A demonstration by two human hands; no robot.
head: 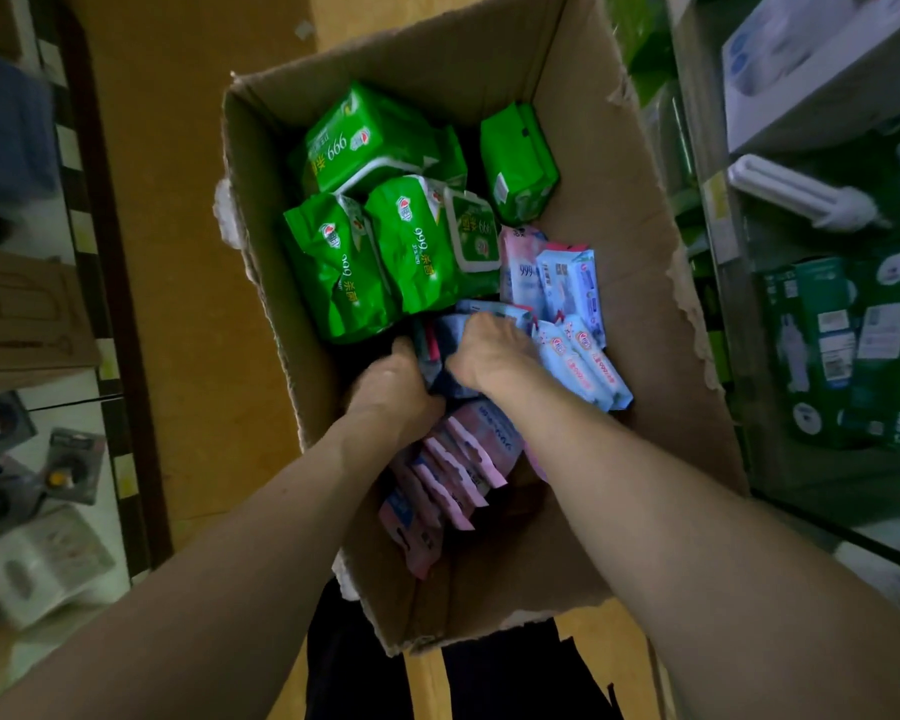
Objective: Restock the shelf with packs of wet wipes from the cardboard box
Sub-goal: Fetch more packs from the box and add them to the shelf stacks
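Both hands are reaching down into the cardboard box (619,262) at the centre of the frame; the left hand (391,387) and the right hand (489,356) are clenching together around a dark blue pack (450,350) wedged among the others; how much of it each hand is covering is hard to tell, since the knuckles are hiding the fingertips. Green packs (385,241) are filling the upper part of the box; light blue packs (572,324) are lying to the right of centre; pink packs (453,470) are standing on edge beneath the wrists, toward the lower middle. The shelf (801,283) is running down the right side of the frame, well apart from the hands.

The risks, as I am judging them: the soft film is likely giving under a squeeze, so the pack could be slipping out mid-lift; pulling it up from between tight neighbours could be dragging the pink packs out with it; the torn box rim could be snagging a wrapper; the box, apparently sitting on the floor, could be shifting if the pull is sideways.
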